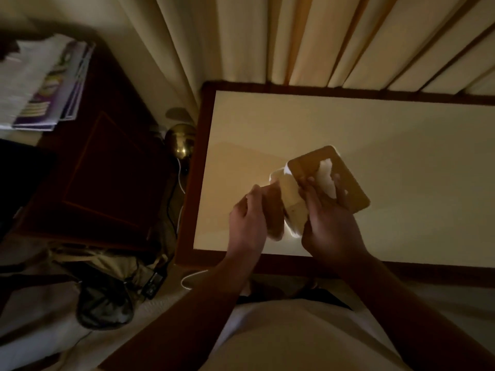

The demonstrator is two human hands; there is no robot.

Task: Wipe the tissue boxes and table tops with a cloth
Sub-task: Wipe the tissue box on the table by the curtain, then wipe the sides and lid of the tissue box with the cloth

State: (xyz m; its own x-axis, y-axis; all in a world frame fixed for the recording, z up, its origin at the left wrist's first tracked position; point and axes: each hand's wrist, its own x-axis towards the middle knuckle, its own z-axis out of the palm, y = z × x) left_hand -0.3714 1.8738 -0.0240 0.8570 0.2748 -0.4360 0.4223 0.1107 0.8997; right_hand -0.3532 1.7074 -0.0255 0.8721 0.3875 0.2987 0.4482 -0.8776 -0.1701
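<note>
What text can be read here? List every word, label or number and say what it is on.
None can be read.
Magazines on the dark cabinet: print on purple and white covers, too blurred to read.
Tissue box held by the right hand: no print visible.

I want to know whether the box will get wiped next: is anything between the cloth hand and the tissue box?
Nothing visible stands between them. The right hand holds the tissue box above the table top, and the left hand presses a cloth directly against the box's side.
</note>
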